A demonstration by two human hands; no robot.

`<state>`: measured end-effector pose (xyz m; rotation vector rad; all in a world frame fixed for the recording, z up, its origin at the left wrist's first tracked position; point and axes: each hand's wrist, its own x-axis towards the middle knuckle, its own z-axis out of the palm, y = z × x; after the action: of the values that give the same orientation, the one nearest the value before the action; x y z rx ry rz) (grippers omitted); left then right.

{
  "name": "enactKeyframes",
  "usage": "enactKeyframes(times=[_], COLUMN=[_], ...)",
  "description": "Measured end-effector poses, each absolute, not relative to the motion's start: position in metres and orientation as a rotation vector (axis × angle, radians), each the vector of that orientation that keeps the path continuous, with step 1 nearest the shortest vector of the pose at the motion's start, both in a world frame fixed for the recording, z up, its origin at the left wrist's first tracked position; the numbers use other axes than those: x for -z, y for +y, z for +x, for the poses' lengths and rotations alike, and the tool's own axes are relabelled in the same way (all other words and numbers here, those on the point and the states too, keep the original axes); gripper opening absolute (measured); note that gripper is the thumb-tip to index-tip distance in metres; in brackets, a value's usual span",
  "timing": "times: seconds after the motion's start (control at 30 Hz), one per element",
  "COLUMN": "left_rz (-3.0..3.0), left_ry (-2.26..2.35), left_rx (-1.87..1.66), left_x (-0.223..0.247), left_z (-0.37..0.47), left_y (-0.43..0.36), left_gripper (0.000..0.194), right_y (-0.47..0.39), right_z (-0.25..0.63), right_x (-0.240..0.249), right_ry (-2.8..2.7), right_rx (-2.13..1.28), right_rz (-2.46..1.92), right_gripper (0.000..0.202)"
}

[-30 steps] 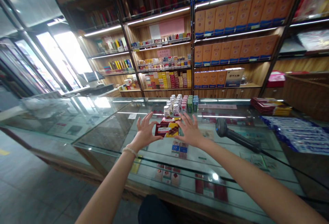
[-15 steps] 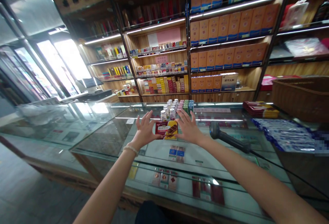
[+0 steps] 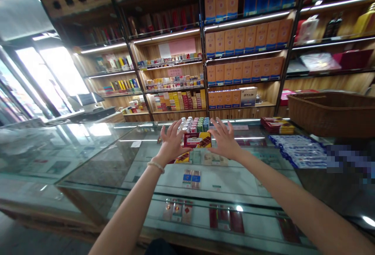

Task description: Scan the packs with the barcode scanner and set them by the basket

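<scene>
Held up above the glass counter (image 3: 234, 177) is a flat red-and-yellow box with chocolate bars pictured on it (image 3: 197, 140), spanning the gap between my hands. My left hand (image 3: 172, 143) pinches its left end, thumb low and fingers raised. At the right end my right hand (image 3: 224, 141) grips it the same way. Below my left thumb a matching red-and-yellow pack (image 3: 184, 157) shows in part; the hand and wrist cover the rest. Rows of small cans (image 3: 195, 124) stand just behind the held box.
On the right lie a stack of red-and-yellow boxes (image 3: 277, 125), blue-and-white packets (image 3: 295, 151) and a brown basket (image 3: 331, 112). A white slip (image 3: 136, 144) lies left of my hands. Shelves with orange boxes (image 3: 244, 71) line the wall behind the counter.
The view has shifted to the right. The box is raised between my hands, and a matching pack now shows below it. The black handheld scanner on the counter is no longer visible.
</scene>
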<state>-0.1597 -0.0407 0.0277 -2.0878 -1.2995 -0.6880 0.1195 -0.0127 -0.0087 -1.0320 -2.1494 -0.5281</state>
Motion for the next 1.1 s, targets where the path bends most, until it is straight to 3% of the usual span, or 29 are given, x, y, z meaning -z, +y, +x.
enactKeyframes(times=[0.33,0.7,0.87,1.1], left_rz=[-2.154,-2.167,-2.155,-2.160], left_ry=[-1.258,-1.309,-1.342,-1.341], left_rx=[0.820,0.947,0.971,0.932], left_x=[-0.040,-0.032,-0.021,-0.006], left_z=[-0.084,-0.015,0.001,-0.003], left_y=[-0.011,0.015,0.020,0.020], left_gripper=[0.076,0.065,0.071,0.063], right_y=[-0.006,0.012,0.017,0.012], right_z=[0.189,0.244,0.255,0.252], right_x=[-0.001,0.002,0.008,0.022], right_ry=[-1.994,-1.918,-1.896,-1.914], right_rx=[0.556,0.608,0.619,0.627], right_rz=[-1.168,-1.277,-1.289,-1.293], right_gripper=[0.058,0.058,0.056,0.057])
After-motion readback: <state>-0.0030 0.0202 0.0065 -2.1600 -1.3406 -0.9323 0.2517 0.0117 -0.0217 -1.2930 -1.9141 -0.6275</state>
